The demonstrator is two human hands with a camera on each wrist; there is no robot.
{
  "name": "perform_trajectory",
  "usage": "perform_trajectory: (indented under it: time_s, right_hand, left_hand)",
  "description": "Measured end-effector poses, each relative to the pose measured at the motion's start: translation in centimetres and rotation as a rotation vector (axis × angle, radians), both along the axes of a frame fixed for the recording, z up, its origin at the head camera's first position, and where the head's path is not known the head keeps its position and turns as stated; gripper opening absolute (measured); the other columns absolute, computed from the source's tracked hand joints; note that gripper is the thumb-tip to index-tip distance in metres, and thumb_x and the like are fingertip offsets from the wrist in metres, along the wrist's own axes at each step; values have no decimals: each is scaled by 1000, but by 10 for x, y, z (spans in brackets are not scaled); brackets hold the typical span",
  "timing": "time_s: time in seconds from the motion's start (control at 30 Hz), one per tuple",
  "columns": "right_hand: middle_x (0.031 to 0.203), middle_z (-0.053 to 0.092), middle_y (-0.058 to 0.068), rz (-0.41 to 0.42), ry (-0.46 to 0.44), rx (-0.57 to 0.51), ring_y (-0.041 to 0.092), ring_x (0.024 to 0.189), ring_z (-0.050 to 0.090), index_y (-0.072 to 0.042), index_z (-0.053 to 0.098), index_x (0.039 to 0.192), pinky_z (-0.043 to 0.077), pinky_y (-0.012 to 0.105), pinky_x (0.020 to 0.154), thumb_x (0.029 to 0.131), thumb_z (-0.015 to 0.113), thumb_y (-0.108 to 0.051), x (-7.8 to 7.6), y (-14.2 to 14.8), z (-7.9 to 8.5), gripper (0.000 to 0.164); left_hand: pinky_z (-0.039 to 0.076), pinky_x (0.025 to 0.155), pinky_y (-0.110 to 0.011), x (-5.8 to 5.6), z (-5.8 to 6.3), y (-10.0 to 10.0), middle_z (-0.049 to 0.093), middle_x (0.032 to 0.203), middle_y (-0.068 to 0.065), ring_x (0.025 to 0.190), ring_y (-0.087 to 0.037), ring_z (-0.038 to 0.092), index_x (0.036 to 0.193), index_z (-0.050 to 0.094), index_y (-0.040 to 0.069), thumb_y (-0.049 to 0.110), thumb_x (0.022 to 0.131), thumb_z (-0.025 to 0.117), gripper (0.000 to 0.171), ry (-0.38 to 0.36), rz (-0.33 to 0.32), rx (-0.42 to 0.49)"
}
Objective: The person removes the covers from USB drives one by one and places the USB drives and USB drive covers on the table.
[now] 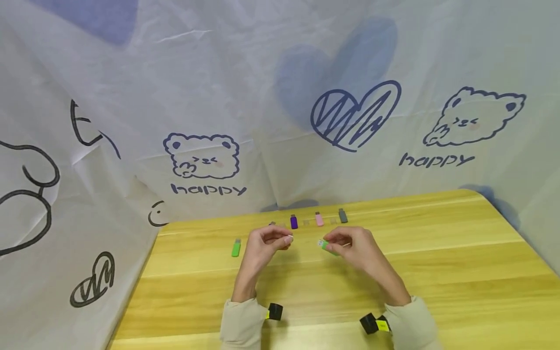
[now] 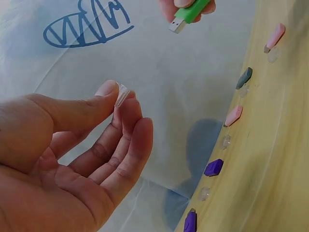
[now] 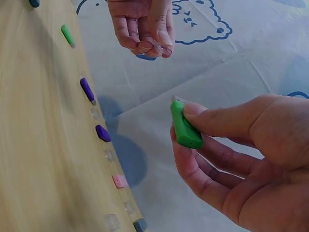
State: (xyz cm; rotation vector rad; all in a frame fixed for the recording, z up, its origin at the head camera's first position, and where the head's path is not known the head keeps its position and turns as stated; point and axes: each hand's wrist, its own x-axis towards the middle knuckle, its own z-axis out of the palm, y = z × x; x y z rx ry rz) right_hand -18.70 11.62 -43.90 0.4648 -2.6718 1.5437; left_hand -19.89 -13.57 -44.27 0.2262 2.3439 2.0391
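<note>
My left hand (image 1: 266, 245) pinches a small clear plastic cap (image 2: 122, 95) between thumb and index finger above the table. In my right hand (image 1: 359, 248) a green USB stick (image 3: 186, 129) is held by thumb and fingers. Its bare metal plug (image 2: 177, 25) points toward the left hand. Cap and stick are apart, with a gap between the two hands. Another green USB stick (image 1: 236, 248) lies on the table just left of the left hand.
Along the back of the wooden table (image 1: 437, 243) lie a purple USB stick (image 1: 294, 222), a pink one (image 1: 319, 219) and a grey one (image 1: 342, 216), with clear caps (image 3: 109, 155) between them. A white printed cloth (image 1: 271, 97) hangs behind the table.
</note>
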Motion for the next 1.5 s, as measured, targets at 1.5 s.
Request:
perform_trajectory:
  time_s: [1.5]
  right_hand:
    - [87, 74, 14, -302, 53, 356, 25, 74, 70, 2, 75, 87, 60, 41, 65, 87, 80, -2, -36, -38, -55, 6]
  left_hand:
    - [63, 77, -37, -4, -9, 0, 73, 97, -23, 88, -43, 72, 102, 73, -9, -3, 92, 73, 11, 19, -11, -28]
